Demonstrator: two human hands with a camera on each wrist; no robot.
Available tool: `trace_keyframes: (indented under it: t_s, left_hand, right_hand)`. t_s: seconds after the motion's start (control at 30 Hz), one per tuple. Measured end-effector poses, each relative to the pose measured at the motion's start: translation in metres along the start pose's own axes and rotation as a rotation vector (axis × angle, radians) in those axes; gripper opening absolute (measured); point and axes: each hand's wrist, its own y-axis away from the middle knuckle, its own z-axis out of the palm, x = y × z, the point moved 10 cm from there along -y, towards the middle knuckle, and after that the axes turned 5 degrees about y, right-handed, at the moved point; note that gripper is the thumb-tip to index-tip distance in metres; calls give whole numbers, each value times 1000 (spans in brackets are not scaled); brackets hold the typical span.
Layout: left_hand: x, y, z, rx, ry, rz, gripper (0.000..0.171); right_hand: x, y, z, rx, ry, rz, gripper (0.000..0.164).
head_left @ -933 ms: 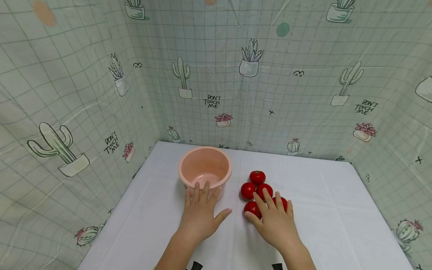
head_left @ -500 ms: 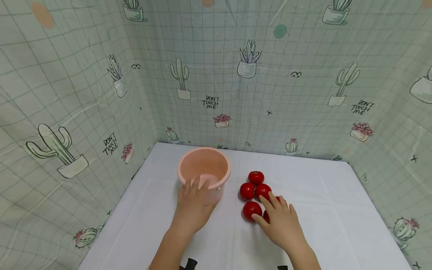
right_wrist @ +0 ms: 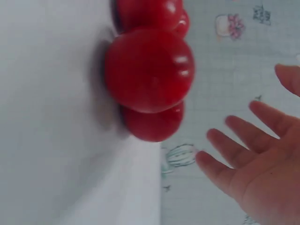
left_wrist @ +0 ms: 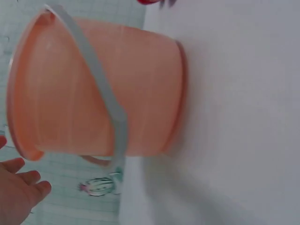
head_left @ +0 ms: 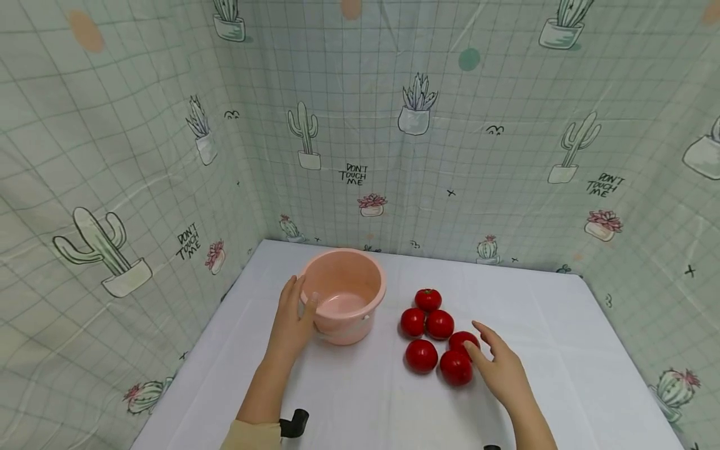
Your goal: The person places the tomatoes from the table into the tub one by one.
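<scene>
A pink bucket (head_left: 344, 328) with a pale handle (left_wrist: 101, 77) stands upright on the table. My left hand (head_left: 292, 319) is at the bucket's left rim, fingers extended and thumb apart, overlapping the rim in the head view. In the left wrist view, the fingertips of the left hand (left_wrist: 18, 190) show just beside the bucket's mouth. Several red tomatoes sit in a cluster right of the bucket, among them a front tomato (head_left: 455, 367) and a back one (head_left: 428, 300). Beside the cluster's right edge, my right hand (head_left: 503, 369) hovers with spread fingers, holding nothing.
A white cloth covers the table (head_left: 360, 400). Behind it and along both sides hangs a checked curtain (head_left: 461, 150) printed with cacti. A black strap piece (head_left: 295, 423) shows at the left wrist.
My left hand has moved left from in front of the bucket to its left rim. My right hand has shifted right, off the tomatoes, uncovering the front ones.
</scene>
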Motion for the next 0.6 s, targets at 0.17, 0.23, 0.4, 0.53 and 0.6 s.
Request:
trace_keyframes:
  t_s: [0.17,0.23,0.4,0.53,0.6]
  left_hand:
    - [-19,-6,1,39,197,-45,61]
    - [-26,-8,4,50,277,-64,57]
    - [-42,-9,11,52,362,-110,56]
    - [-47,-10,18,32,361,-114,57]
    - [-47,-10,20,22,346,-102,57]
  right_hand:
    - [25,-10,5,6,-135,78,69]
    - [34,-14,9,-7,-184,95,71]
    - [53,-21,22,-51,-308,98,73]
    - [63,-27,31,-79,-352,69,77]
    - [67,-29,33,-82,-351,52,78]
